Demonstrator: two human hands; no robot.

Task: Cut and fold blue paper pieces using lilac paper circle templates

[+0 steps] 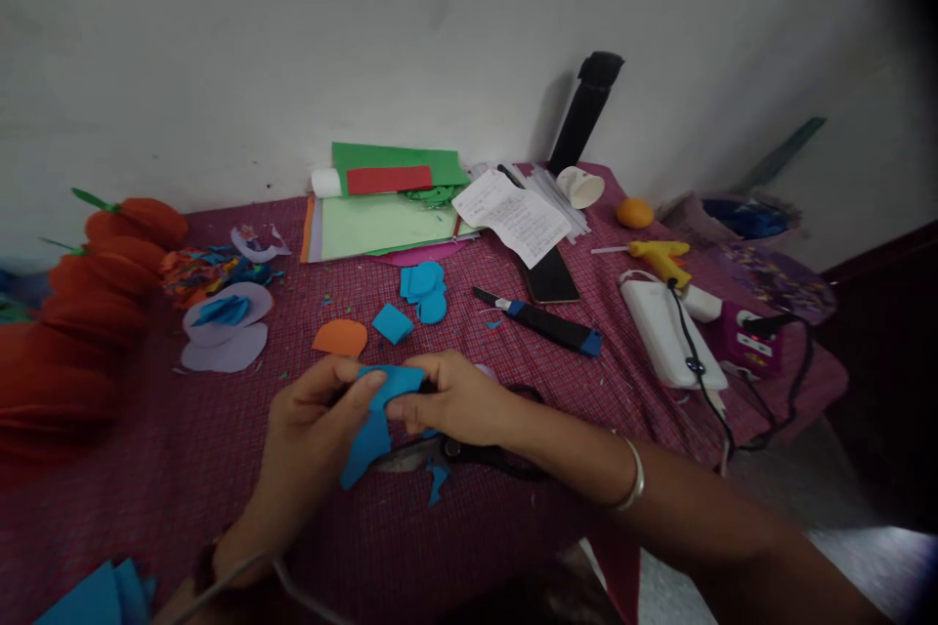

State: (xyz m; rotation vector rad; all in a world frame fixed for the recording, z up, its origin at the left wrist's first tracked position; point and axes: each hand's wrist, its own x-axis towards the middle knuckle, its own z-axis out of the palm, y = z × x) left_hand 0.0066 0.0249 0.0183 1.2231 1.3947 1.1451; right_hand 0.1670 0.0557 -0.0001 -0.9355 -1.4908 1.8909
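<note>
Both of my hands pinch one piece of blue paper [375,420] above the table's front part. My left hand [312,430] grips its left side with thumb and fingers closed. My right hand [458,400] grips the upper right edge, a bangle on that wrist. Black-handled scissors [469,454] lie on the red checked cloth [220,430] just beneath my hands, with a small blue scrap [438,481] beside the blades. More blue cut shapes [423,291] and an orange half-round piece [340,338] lie a little further back.
A stack of coloured sheets [381,215] lies at the back by the wall, with a written note [513,215] and phone [551,275]. A utility knife [542,322], yellow glue gun [660,259], white power bank [670,332] and cables sit right. Orange paper pumpkins [95,283] stand left.
</note>
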